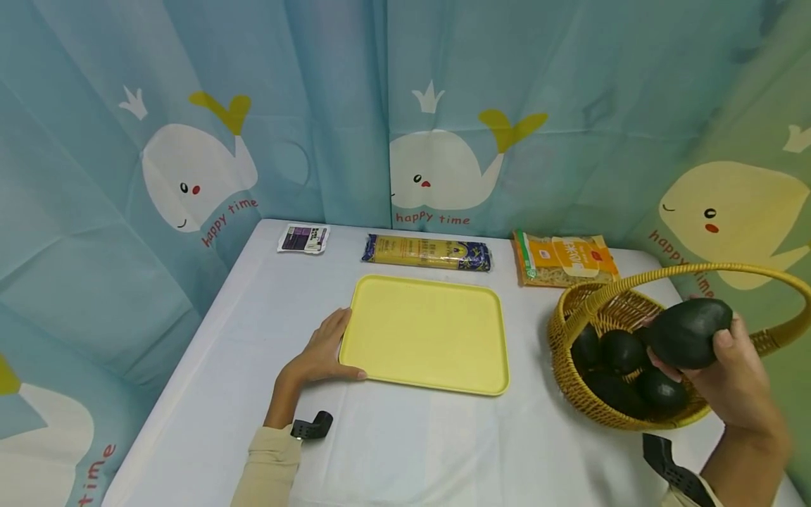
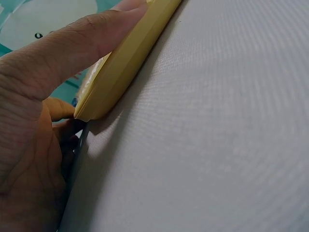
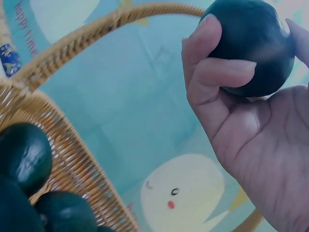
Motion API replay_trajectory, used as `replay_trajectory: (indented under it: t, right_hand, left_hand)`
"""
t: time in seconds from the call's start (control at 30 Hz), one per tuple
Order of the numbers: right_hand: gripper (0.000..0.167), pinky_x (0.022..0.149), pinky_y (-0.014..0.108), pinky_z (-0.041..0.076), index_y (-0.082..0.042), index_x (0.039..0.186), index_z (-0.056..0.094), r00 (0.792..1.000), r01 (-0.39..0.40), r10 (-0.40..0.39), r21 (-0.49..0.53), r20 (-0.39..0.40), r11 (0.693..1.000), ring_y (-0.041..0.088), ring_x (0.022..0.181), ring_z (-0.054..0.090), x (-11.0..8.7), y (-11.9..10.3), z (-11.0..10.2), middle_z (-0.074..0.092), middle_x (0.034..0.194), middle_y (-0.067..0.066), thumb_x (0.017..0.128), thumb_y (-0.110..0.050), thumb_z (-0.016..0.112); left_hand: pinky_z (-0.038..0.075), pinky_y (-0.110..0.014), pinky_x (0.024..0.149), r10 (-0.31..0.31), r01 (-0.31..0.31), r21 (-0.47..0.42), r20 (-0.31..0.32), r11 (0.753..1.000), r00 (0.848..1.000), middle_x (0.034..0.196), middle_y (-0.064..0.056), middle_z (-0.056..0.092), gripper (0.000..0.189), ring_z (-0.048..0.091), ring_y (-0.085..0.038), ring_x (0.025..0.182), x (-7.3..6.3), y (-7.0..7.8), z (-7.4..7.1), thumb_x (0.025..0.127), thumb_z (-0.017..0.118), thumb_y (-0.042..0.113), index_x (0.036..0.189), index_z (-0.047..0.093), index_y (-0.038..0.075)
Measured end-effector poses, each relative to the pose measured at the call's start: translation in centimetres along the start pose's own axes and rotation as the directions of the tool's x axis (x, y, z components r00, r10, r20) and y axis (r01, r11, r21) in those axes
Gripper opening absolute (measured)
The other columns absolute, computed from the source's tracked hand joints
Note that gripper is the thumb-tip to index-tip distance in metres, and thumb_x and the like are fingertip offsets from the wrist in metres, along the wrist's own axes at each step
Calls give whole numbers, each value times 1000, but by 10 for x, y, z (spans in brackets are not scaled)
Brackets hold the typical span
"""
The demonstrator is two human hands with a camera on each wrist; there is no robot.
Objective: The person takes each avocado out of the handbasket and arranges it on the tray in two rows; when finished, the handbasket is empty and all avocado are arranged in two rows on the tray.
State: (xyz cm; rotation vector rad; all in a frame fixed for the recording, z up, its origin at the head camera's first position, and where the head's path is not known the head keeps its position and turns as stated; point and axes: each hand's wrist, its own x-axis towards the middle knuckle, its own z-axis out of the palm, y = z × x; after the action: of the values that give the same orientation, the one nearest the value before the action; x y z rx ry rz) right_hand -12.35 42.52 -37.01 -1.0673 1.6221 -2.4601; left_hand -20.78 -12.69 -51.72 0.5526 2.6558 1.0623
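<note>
My right hand (image 1: 738, 377) grips a dark green avocado (image 1: 690, 333) above the wicker basket (image 1: 564, 359), beneath its arched handle. In the right wrist view, the fingers curl around the same avocado (image 3: 253, 46). Several more avocados (image 1: 623, 351) lie inside the basket. My left hand (image 1: 321, 350) rests against the near left corner of a yellow rectangular tray (image 1: 424, 334). Its thumb lies along the tray's front edge and its straight fingers along the left side. The left wrist view shows the thumb (image 2: 91, 41) touching the tray's rim (image 2: 128, 67).
Along the back of the white table (image 1: 247, 345) lie a small purple-and-white packet (image 1: 304, 239), a yellow-and-blue noodle pack (image 1: 426, 253) and an orange bag (image 1: 566, 259). A blue curtain (image 1: 342, 141) with whale prints hangs behind and beside the table.
</note>
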Motion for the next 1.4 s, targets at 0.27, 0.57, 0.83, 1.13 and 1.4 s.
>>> replay_trajectory:
  t: [0.27, 0.57, 0.83, 1.13, 1.4]
  right_hand:
    - [49, 48, 39, 32, 0, 146, 5, 997, 80, -78, 71, -27, 994, 39, 87, 62, -2, -11, 19, 47, 125, 30, 100, 1, 21]
    - [61, 50, 37, 33, -15, 151, -8, 998, 46, -48, 51, 28, 998, 40, 91, 63, 8, -19, 40, 42, 134, 27, 105, -9, 32]
    - [70, 75, 26, 55, -10, 154, -4, 1000, -20, 18, -205, -11, 978, 29, 111, 56, 23, -19, 57, 15, 142, 18, 99, 7, 35]
    - [83, 68, 31, 52, -13, 155, -4, 991, -132, 136, -354, -12, 926, 26, 94, 67, 54, -12, 79, 22, 142, 17, 91, 20, 37]
    - [97, 64, 34, 54, -20, 155, -2, 964, -241, 267, -400, 8, 884, 21, 84, 65, 87, 4, 99, 12, 148, 9, 86, 26, 46]
  left_hand:
    - [11, -64, 118, 6, -6, 0, -1, 1000, 1000, 164, -18, 9, 131, 5, -38, 151, 1, 0, 0, 62, 82, 55, 157, 8, 5]
    - [11, -64, 117, 9, -9, -2, -1, 1000, 1000, 164, -18, 9, 131, 6, -38, 151, 1, -1, 0, 62, 82, 55, 157, 8, 5]
    - [12, -62, 118, 11, -11, 9, -8, 1000, 1000, 163, -18, 10, 131, 6, -37, 151, 2, -3, 1, 62, 83, 55, 157, 8, 5]
    - [11, -62, 118, 2, -2, -7, -5, 1000, 1000, 164, -17, 10, 131, 6, -37, 152, 1, -3, 1, 62, 83, 55, 158, 8, 6]
    - [12, -62, 118, 18, -19, -16, -18, 1000, 1000, 163, -18, 12, 131, 8, -38, 151, 2, -2, 1, 61, 83, 55, 158, 9, 6]
